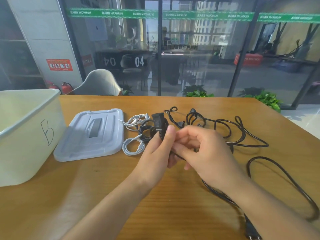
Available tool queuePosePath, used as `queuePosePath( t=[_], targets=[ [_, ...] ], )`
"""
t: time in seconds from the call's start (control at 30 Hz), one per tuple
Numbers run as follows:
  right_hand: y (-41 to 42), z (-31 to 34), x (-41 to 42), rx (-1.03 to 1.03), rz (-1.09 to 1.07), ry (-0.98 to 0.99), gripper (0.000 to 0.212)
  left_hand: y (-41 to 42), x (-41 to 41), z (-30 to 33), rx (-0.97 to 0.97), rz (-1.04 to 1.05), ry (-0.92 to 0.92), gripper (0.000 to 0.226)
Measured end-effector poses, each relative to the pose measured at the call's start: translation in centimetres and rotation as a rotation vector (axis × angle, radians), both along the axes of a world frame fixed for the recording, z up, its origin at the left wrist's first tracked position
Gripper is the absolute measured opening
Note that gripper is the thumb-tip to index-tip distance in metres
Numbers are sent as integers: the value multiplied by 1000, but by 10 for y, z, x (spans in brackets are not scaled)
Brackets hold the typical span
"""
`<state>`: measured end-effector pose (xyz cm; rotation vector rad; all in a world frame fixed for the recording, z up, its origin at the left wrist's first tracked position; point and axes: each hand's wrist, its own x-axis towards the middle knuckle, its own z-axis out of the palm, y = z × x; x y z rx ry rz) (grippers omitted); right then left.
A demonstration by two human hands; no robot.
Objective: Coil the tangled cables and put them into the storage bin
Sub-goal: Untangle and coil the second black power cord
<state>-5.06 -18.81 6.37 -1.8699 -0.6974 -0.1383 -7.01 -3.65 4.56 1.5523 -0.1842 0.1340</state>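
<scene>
A black plug [253, 235] lies at the near right edge of the table [173, 196], and its black cord [294, 184] runs up in a wide loop along the right side and back under the right forearm. Above the middle of the table both hands meet. The left hand [156, 149] has its thumb and fingers curled round a black connector [158, 122], which sticks up past the thumb. The right hand [200, 148] is just beside it, touching it, with fingers bent inward and pinching the black cord below the connector; how tightly they close cannot be told. Farther back and to the right, more black cable [225, 129] lies in loose tangled loops with a small two-pin plug [181, 124] among them. Just left of the hands lie two small white coils [133, 146] and a small black coil [147, 129], close together. Left of these a grey lid [90, 134] lies flat on the table. At the far left stands the cream bin [26, 135], open, marked with a hand-drawn B on its side; no cable shows in it.
</scene>
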Motion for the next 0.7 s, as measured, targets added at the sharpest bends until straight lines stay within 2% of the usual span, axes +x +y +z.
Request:
queuePosePath(
  t=[0.17, 0.23, 0.33, 0.4, 0.57, 0.7],
  targets=[
    [8, 1, -9, -42, -30, -40, 11, 3, 1, 0, -64, 125, 26, 34],
    [7, 2, -10, -124, -63, -84, 11, 5, 2, -1, -68, 149, 23, 32],
    [8, -3, -15, -380, -128, -237, 23, 12, 4, -2, -37, 178, 1, 37],
    [10, -7, -19, -463, -110, -340, 27, 15, 4, -2, -24, 182, -18, 40],
    [18, -13, -22, -555, -92, -483, 39, 20, 5, -4, -17, 166, -40, 54],
    [21, -15, -26, -579, -115, -510, 40, 21, 4, -3, -3, 123, -50, 51]
  ],
)
